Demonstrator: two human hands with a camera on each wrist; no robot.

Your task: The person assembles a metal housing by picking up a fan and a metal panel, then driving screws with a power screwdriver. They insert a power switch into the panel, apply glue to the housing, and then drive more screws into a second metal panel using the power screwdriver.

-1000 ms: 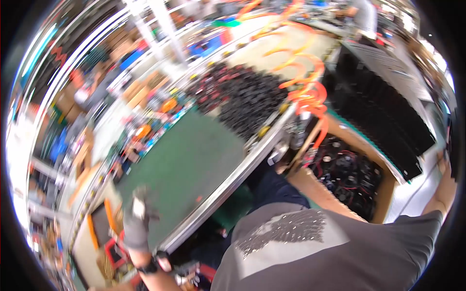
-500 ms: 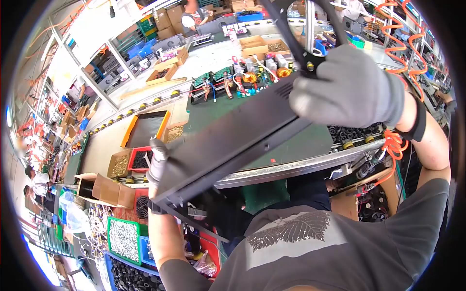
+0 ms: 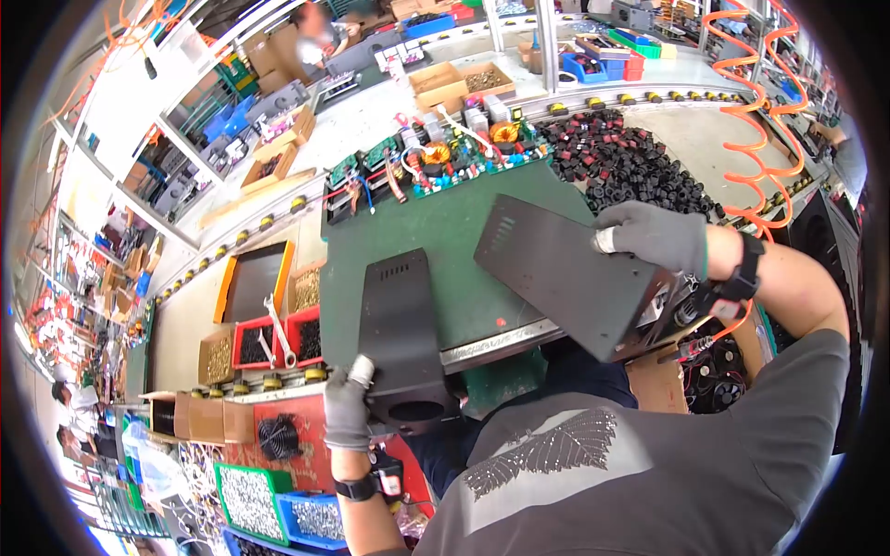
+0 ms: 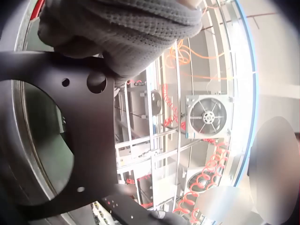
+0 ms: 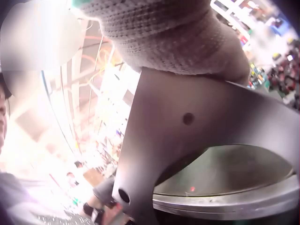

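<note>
My gloved left hand [image 3: 348,408] grips a black bent sheet-metal panel [image 3: 399,320] by its near left edge. This panel lies over the front of the green mat [image 3: 454,222], slotted vents at its far end. In the left wrist view its end plate [image 4: 93,140] shows a large round cutout and small holes beneath the grey glove [image 4: 126,33]. A second black sheet-metal panel [image 3: 561,269] is tilted over the mat's right side, held at its right edge by my gloved right hand [image 3: 654,236]. The right wrist view shows a similar round cutout in its end plate [image 5: 159,112].
Circuit boards [image 3: 445,157] with coils line the mat's far edge. A heap of small black parts [image 3: 630,162] lies beyond the right panel. Red bins [image 3: 250,343] with wrenches stand left. Orange coiled hoses [image 3: 756,120] hang right; a carton of fans [image 3: 714,371] sits below.
The view has swung back from the right, where black panels stand stacked. Both hands came in with black metal, which now shows as two separate panels, lowered and spread apart over the bench.
</note>
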